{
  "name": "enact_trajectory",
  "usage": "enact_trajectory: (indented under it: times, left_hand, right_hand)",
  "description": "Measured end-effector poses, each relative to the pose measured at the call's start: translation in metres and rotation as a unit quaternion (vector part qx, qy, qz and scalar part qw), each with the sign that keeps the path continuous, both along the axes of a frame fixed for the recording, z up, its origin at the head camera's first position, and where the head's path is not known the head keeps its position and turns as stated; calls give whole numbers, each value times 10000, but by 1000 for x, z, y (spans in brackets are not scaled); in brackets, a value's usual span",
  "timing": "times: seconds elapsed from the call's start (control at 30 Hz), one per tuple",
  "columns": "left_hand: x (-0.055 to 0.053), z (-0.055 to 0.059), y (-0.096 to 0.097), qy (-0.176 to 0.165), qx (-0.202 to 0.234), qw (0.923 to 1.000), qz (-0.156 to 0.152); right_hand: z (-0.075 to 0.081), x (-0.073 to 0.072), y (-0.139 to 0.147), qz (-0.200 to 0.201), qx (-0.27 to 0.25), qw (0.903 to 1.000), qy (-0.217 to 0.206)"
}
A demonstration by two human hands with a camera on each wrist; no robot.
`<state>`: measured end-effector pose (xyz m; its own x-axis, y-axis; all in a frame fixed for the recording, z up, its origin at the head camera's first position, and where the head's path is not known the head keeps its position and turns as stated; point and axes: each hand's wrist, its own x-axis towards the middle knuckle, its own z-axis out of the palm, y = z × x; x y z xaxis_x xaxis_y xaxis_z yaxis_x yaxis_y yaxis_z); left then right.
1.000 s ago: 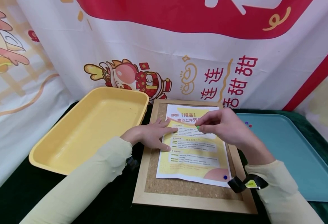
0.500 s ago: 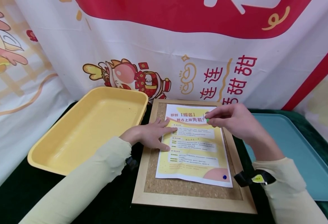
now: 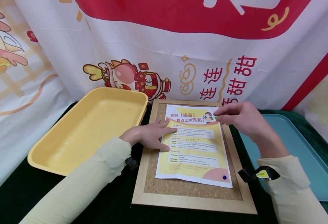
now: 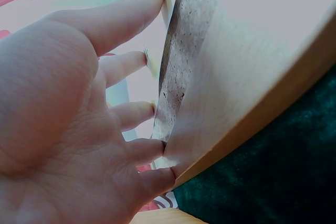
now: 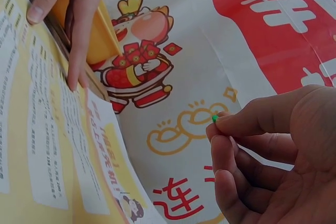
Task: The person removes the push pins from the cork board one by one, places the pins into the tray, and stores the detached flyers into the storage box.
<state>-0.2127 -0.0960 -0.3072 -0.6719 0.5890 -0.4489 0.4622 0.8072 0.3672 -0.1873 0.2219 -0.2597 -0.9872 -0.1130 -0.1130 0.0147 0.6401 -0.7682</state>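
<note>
A printed yellow-and-white sheet (image 3: 192,169) lies on a wood-framed cork board (image 3: 192,189). A blue push pin (image 3: 224,177) sits at the sheet's lower right corner. My left hand (image 3: 152,136) rests with fingers spread across the sheet's left edge and the cork; in the left wrist view its fingertips meet the board. Between the thumb and index finger of my right hand (image 3: 245,121) is a small green push pin (image 5: 214,119). That hand is over the sheet's upper right corner, hiding part of it. In the right wrist view the pin is apart from the paper.
To the left of the board stands a yellow plastic tray (image 3: 96,124). A blue tray (image 3: 301,155) lies at the right, partly behind my right arm. Dark green cloth (image 3: 102,205) covers the table, and a printed white-and-red banner (image 3: 158,40) hangs right behind the board.
My right hand has moved right and slightly up, from the middle of the sheet to its upper right corner, still pinching the green push pin. The left hand has stayed in place.
</note>
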Motion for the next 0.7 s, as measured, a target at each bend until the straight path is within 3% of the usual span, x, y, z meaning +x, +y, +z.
enact_trajectory:
  times: [0.7]
  left_hand:
    - [0, 0, 1, -28, -43, 10000, 28]
  right_hand:
    - [-7, -14, 40, -662, 29, 9975, -259]
